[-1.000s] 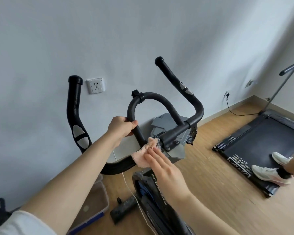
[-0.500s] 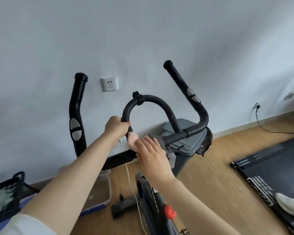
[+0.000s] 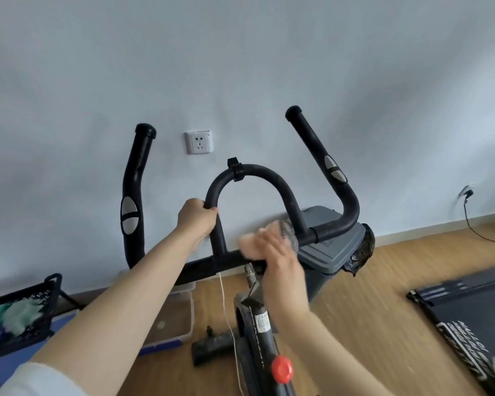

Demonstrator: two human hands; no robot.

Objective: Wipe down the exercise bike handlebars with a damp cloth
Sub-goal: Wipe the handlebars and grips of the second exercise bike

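One black set of handlebars [image 3: 269,175] stood by the wall, a middle loop between two upright horns. Left hand [image 3: 196,217] gripped the loop's left leg with fingers wrapped round it, bracing the frame. Right hand [image 3: 280,255] lay over the pink cloth [image 3: 249,245] and pressed it on the crossbar near the foot of the loop's right leg. Motion blur meant I could not tell whether those fingers curled round the cloth or lay flat.

Judged step was wiping the centre joint, with loop top and horns likely not done. To do it well, the cloth needed wrapping round the tube, firm long strokes and a steady brace, with the left grip spot wiped afterwards. Grey sensor pads [image 3: 129,214] called for a light pass without soaking.
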